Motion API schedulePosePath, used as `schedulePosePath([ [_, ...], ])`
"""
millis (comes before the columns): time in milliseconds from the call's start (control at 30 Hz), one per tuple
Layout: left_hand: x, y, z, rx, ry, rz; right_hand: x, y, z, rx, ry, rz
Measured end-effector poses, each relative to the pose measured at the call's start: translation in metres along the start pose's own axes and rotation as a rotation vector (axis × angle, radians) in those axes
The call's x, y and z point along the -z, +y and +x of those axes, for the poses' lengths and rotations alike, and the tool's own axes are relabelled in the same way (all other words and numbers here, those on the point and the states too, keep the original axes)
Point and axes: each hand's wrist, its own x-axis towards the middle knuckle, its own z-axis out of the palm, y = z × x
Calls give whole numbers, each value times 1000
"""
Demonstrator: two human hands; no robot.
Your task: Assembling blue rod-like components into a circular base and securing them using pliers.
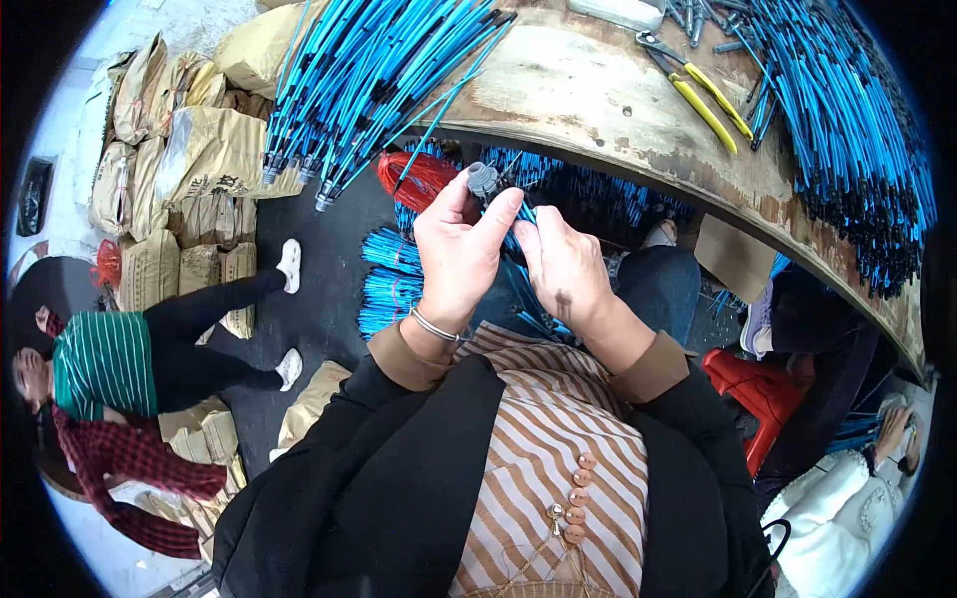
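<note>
In front of my chest, both hands come close together. My left hand [454, 244] is closed round a grey ribbed plastic fitting [483, 179], its thumb pressing against the side. Close beside it, my right hand [568, 261] is pinched on thin blue tubes [528, 214] with dark ends, partly hidden by the fingers. Whether the fitting and the tubes are joined I cannot tell. More blue tubes hang below the right hand, over my lap.
A worn wooden table [558, 75] curves ahead, bearing a big pile of blue tubes [369, 80], another pile [847, 140] and yellow-handled pliers [703, 95]. Bundles [391, 284] lie below. Paper sacks [214, 149] and a walking person [110, 364] are left; another person's hand [894, 431] is right.
</note>
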Motion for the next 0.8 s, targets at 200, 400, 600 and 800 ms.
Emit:
schedulePosePath([
  [200,19,1,5,-48,-288,-104,14,15,3,58,-167,227],
  [400,28,-7,7,-72,-419,-285,22,14,12,114,-300,270],
  [600,16,-6,6,-26,-340,-233,10,8,11,61,-231,82],
  [800,15,-5,-1,19,-279,-121,0,-2,0,17,-158,7],
])
